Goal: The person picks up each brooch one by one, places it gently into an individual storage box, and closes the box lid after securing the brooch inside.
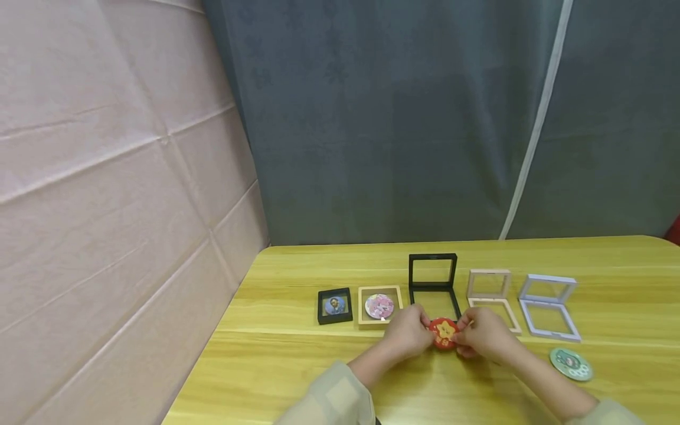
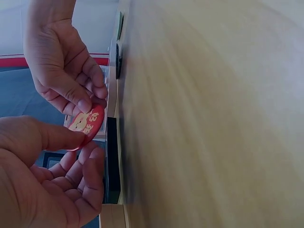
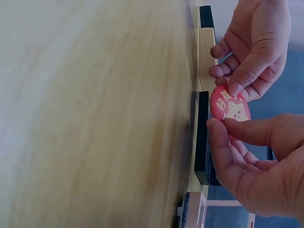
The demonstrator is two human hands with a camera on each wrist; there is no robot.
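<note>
A round red badge (image 1: 444,332) with a yellow star and yellow lettering is held level between both hands, just in front of an open black frame (image 1: 432,285). My left hand (image 1: 408,334) pinches its left edge, thumb on top. The opposite edge is pinched by my right hand (image 1: 484,335). In the left wrist view the badge (image 2: 90,121) shows between the two thumbs; the right wrist view shows its star face (image 3: 230,105) too. The black frame's lid stands upright, and its lower half lies on the table, partly hidden by the hands.
Left of the hands lie a small black frame (image 1: 321,319) with a blue badge and a cream frame (image 1: 363,324) with a pink badge. On the right stand an open beige frame (image 1: 490,271) and an open white frame (image 1: 549,335). A green badge (image 1: 571,363) lies nearer on the wooden table (image 1: 276,366).
</note>
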